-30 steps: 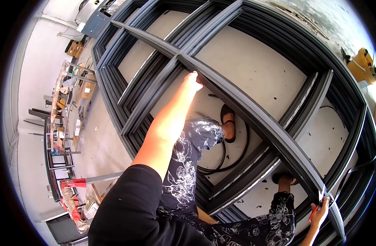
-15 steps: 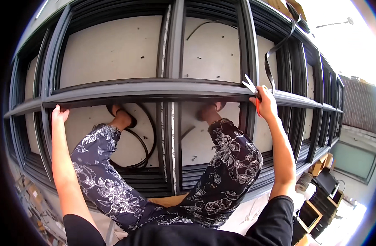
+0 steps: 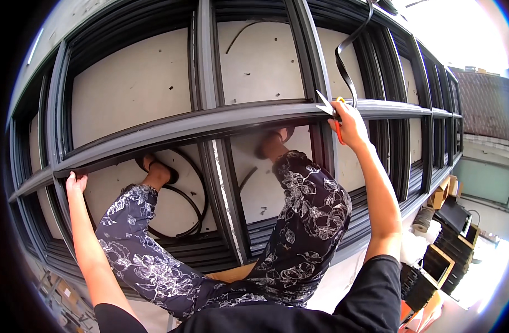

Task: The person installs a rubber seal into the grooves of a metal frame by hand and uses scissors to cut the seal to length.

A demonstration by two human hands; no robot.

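Observation:
My right hand (image 3: 350, 126) is closed round a pair of scissors (image 3: 336, 117) with red and yellow handles. Their blades are apart and point up-left over the grey frame bar (image 3: 182, 123). From the top of that hand a black flexible strip (image 3: 343, 61) runs upward in a loose curve. Dark strip also lies along the near side of the bar, between both hands. At the left end of this bar, my left hand (image 3: 77, 182) has its fingertips pinched at the bar's lower edge, where the strip ends. The fingers partly hide what they hold.
Several dark window frames (image 3: 212, 50) lie stacked around my legs, and my feet stand inside their openings. A coiled black strip (image 3: 202, 194) rests on the floor by my left foot. Cardboard boxes (image 3: 440, 191) and black crates (image 3: 435, 261) stand at the right.
My view has turned, so the bar now slants up to the right. Both hands keep their places on it, the scissors still in the right.

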